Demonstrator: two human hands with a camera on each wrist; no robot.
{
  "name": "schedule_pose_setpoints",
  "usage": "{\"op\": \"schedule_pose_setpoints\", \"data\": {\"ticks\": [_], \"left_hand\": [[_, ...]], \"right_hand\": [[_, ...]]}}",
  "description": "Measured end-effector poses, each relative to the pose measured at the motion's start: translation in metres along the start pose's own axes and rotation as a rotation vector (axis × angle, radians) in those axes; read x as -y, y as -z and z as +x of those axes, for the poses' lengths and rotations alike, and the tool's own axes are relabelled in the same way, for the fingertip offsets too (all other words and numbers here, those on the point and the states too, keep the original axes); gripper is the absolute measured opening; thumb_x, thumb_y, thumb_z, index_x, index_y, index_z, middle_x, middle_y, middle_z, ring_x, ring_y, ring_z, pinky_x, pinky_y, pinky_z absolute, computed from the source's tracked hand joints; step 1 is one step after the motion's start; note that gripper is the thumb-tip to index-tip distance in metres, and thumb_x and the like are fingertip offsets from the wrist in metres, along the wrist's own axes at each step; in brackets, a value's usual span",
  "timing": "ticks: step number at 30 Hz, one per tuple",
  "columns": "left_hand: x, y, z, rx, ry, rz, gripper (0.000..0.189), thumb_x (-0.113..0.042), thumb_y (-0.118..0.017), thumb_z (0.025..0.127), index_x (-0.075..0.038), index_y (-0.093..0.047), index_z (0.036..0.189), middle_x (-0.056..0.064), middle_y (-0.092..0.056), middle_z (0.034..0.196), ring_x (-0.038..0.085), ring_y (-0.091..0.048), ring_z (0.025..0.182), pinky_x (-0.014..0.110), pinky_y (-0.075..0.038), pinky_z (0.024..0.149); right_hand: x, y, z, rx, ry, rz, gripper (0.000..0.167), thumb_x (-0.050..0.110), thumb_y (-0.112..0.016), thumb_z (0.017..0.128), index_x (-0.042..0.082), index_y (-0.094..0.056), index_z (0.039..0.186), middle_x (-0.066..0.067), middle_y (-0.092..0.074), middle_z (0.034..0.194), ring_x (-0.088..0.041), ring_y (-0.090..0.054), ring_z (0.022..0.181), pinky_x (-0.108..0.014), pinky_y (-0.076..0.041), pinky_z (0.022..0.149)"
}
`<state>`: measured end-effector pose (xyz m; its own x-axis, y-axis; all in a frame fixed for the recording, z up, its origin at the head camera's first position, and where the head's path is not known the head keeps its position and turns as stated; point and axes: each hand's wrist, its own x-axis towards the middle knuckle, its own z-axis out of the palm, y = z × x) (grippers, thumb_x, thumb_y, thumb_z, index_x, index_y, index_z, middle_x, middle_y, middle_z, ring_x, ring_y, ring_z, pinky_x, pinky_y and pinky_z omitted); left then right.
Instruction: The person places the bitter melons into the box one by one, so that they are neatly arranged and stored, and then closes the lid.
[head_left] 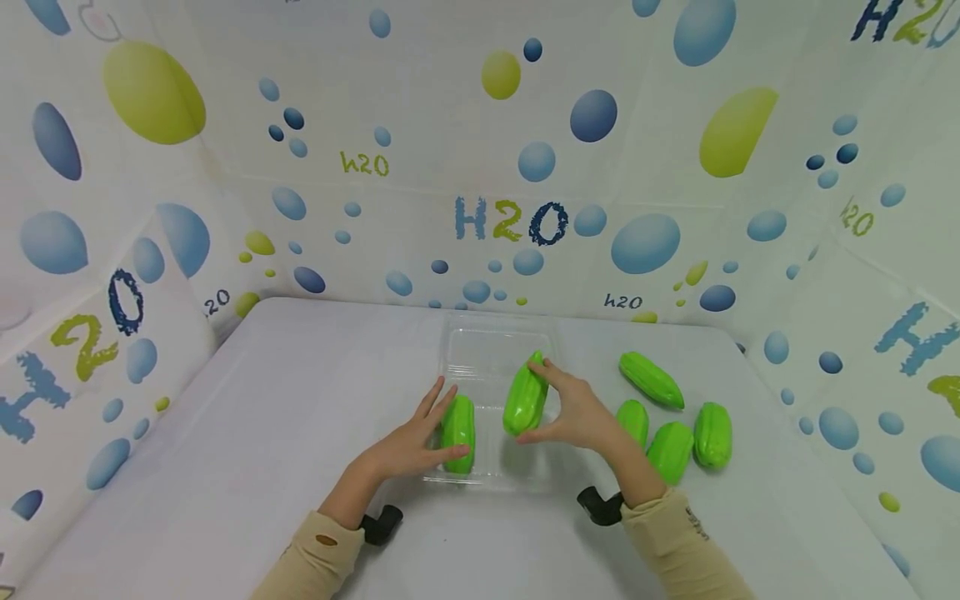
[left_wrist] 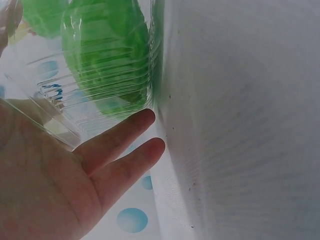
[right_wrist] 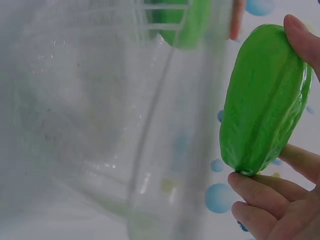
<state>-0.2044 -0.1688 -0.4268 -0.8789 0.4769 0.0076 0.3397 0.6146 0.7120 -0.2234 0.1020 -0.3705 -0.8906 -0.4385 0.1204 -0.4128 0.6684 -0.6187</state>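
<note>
My right hand [head_left: 573, 412] pinches a bright green, ridged, elongated fruit [head_left: 527, 400] by its two ends, tilted above the right part of a clear plastic container [head_left: 491, 433]. In the right wrist view, the held fruit [right_wrist: 265, 100] shows smooth, shiny ridges. A second green fruit [head_left: 460, 437] lies in the container's left side. My left hand [head_left: 401, 446] is at that side, its thumb over this fruit's near end. In the left wrist view, two straight fingers [left_wrist: 127, 170] extend beside the outside of the container's ribbed wall [left_wrist: 110, 95].
Several more green fruits lie right of the container, one of them [head_left: 651, 380] farther back and another [head_left: 712, 436] at the outer right; my right forearm overlaps the group. All rest on a white table [head_left: 337, 358]. A patterned curtain [head_left: 420, 167] surrounds the back and sides.
</note>
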Motion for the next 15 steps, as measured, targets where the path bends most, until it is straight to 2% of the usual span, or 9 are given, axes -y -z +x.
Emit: {"op": "schedule_pose_setpoints", "data": {"ticks": [15], "left_hand": [[0.001, 0.0, 0.001, 0.0, 0.004, 0.002, 0.093, -0.049, -0.061, 0.084, -0.019, -0.002, 0.148, 0.006, 0.013, 0.152, 0.04, -0.019, 0.133, 0.057, -0.031, 0.097]], "right_hand": [[-0.001, -0.021, 0.003, 0.041, -0.019, 0.014, 0.104, 0.037, -0.087, 0.054, 0.01, -0.036, 0.141, -0.014, -0.019, 0.149, -0.035, -0.023, 0.133, -0.053, -0.027, 0.101]]}}
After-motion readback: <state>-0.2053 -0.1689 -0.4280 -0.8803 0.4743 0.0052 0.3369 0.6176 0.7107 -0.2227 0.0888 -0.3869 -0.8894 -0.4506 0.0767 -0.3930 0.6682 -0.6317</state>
